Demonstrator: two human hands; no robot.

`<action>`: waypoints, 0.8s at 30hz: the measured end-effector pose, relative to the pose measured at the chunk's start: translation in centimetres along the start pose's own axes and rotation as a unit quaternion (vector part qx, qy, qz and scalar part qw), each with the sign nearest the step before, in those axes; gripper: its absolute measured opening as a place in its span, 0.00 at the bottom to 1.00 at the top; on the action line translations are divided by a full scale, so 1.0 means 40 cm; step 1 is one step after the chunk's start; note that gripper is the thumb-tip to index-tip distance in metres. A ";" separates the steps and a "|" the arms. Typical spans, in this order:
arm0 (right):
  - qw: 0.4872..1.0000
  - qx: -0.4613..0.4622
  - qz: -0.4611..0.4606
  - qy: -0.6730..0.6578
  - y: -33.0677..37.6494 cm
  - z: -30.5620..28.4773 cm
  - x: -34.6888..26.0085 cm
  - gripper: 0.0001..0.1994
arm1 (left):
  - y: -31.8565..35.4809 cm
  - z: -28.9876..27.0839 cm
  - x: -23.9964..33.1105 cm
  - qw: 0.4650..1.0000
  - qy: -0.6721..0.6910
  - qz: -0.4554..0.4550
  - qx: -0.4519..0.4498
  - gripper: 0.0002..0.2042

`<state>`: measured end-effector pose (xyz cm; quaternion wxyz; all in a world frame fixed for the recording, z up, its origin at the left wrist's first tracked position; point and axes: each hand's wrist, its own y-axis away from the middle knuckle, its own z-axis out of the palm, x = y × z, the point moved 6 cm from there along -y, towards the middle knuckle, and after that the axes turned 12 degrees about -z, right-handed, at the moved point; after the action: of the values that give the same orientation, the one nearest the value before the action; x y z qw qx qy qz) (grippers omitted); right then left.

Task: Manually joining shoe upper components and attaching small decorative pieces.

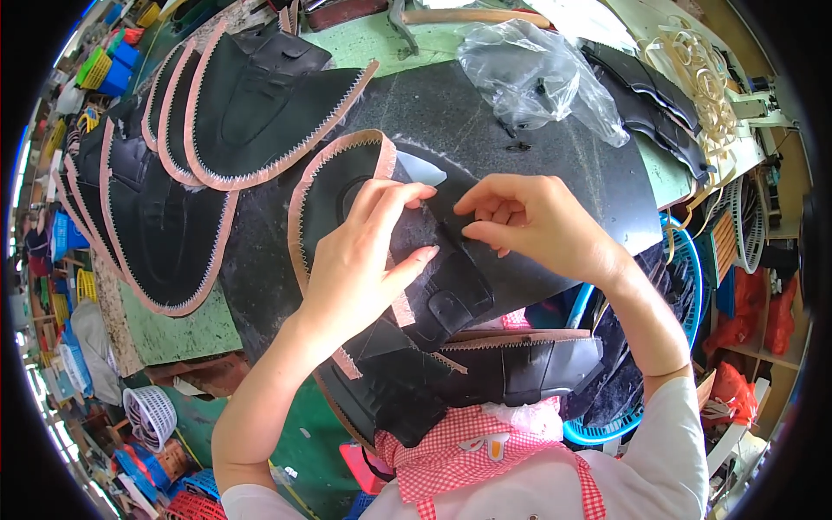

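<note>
Black shoe upper [329,204] with pink zigzag-stitched edging [386,159], rounded end farthest out, on a dark board [607,208]

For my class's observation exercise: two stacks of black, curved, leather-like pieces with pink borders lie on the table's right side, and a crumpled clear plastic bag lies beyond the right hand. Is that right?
The side is wrong: the head view shows both stacks on the table's left. The bag does lie beyond the right hand.
</note>
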<state>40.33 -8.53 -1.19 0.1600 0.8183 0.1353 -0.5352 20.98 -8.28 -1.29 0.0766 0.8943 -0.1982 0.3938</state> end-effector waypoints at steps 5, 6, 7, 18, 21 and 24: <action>0.985 -0.004 -0.118 0.128 -0.012 0.028 -0.016 0.07 | -0.004 -0.006 0.019 0.997 -0.007 -0.065 -0.043 0.19; 0.986 0.012 -0.129 0.109 -0.008 0.025 -0.017 0.07 | -0.004 0.001 0.012 0.990 0.007 -0.115 -0.080 0.16; 0.985 0.024 -0.144 0.089 -0.006 0.025 -0.018 0.07 | -0.002 0.005 0.011 0.990 0.009 -0.118 -0.077 0.16; 0.995 0.052 -0.077 -0.044 -0.015 0.022 0.006 0.07 | -0.010 0.005 -0.020 0.991 0.088 -0.100 0.009 0.09; 0.994 0.059 -0.096 -0.014 -0.024 0.017 -0.008 0.08 | -0.015 0.008 -0.019 0.991 0.100 -0.090 0.005 0.09; 0.988 0.069 -0.129 0.039 -0.038 0.021 -0.035 0.08 | -0.012 0.006 -0.031 0.991 0.102 -0.085 0.013 0.10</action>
<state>38.48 -7.58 -0.41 0.0275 0.8236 0.2083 -0.5269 20.58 -7.55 -2.34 0.1183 0.8642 -0.1077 0.4771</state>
